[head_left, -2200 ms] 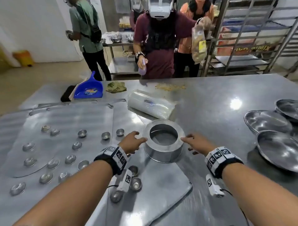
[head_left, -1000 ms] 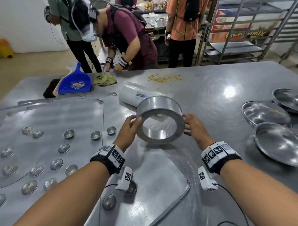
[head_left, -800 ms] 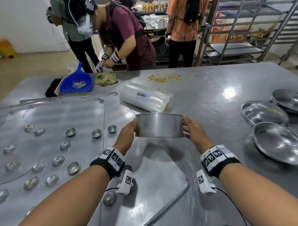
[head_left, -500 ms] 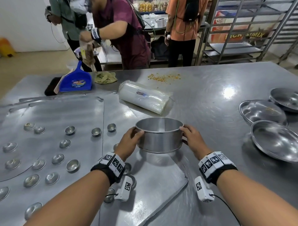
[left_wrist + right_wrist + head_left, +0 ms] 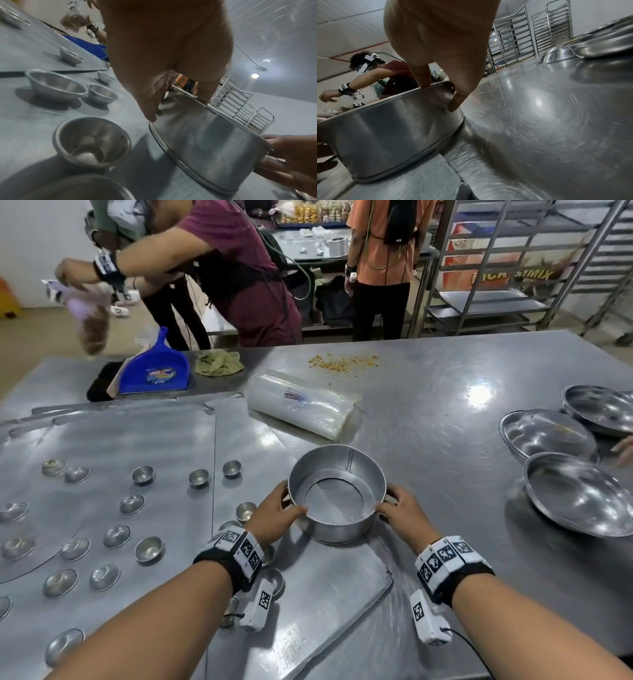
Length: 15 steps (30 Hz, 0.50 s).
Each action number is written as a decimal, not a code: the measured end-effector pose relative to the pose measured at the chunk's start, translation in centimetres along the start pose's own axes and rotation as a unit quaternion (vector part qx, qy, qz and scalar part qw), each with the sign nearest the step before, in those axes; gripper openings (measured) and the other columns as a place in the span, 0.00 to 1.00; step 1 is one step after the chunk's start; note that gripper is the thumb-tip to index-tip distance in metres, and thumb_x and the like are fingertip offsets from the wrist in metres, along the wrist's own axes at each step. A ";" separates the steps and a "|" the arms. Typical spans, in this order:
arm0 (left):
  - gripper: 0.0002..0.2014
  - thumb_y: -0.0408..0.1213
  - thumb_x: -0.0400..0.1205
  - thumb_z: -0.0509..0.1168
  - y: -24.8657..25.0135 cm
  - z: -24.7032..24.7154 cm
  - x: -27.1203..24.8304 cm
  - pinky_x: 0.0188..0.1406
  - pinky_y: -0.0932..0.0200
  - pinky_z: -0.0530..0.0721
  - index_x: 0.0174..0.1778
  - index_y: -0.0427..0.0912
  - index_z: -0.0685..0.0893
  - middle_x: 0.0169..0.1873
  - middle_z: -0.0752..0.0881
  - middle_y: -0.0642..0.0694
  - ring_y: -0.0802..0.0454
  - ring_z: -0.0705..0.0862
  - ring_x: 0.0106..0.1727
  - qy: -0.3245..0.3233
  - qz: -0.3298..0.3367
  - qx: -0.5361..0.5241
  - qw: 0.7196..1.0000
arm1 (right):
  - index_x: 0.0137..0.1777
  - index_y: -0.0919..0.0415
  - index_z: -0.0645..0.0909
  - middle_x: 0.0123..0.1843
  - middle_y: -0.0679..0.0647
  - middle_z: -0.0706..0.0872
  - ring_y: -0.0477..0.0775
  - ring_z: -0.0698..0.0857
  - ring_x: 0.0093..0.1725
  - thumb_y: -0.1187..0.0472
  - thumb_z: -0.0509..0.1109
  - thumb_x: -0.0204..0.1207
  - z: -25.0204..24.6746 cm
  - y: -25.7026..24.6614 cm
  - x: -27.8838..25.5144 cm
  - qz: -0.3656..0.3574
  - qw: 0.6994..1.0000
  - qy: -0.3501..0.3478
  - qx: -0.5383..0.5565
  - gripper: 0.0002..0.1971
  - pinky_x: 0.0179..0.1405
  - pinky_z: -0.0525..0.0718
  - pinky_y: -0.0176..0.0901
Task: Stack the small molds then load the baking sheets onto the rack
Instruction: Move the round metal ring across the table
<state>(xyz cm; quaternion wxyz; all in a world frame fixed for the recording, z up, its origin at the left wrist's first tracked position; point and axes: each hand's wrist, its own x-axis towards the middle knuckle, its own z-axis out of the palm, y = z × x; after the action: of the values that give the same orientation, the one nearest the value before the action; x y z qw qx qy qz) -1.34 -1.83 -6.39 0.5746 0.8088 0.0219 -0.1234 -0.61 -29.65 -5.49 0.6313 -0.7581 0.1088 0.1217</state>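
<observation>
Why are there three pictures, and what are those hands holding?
No machine here: a person wears three cameras. The head picture looks down at both hands; the other two come from each wrist. The left hand and right hand grip a round metal ring pan from both sides, standing on a flat baking sheet. Little metal cup molds sit scattered on the sheets. A blue dustpan and a plastic roll lie further back on the steel table.
</observation>
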 end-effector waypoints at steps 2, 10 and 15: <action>0.27 0.38 0.80 0.73 0.2 -0.1 0.0 0.72 0.47 0.83 0.76 0.52 0.76 0.64 0.87 0.57 0.58 0.86 0.64 -0.002 -0.002 0.015 1.000 | 0.65 0.50 0.78 0.60 0.50 0.88 0.50 0.89 0.56 0.70 0.71 0.78 -0.1 0.0 0.0 0.000 1.000 0.005 -0.027 0.20 0.61 0.87 0.51; 0.29 0.53 0.80 0.73 1.7 -0.5 -1.6 0.67 0.56 0.78 0.74 0.45 0.82 0.68 0.86 0.49 0.50 0.84 0.68 0.086 -0.028 0.162 0.983 | 0.74 0.56 0.79 0.69 0.57 0.81 0.60 0.80 0.68 0.58 0.74 0.76 0.1 -2.8 -0.9 -0.041 0.956 0.079 -0.280 0.25 0.65 0.76 0.48; 0.19 0.50 0.82 0.72 2.2 -4.1 -6.1 0.65 0.47 0.86 0.65 0.42 0.88 0.57 0.91 0.48 0.51 0.89 0.57 0.109 -0.024 0.123 0.986 | 0.62 0.53 0.85 0.64 0.55 0.84 0.58 0.79 0.68 0.57 0.71 0.76 5.2 -5.9 -2.3 -0.159 0.945 0.072 -0.277 0.14 0.68 0.75 0.50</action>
<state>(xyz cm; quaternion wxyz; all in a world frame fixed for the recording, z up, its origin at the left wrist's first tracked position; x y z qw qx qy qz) -6.17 1.87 -1.75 0.4620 0.8810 0.0887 -0.0498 -1.15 -23.43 -0.19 0.3980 -0.9173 -0.0058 -0.0101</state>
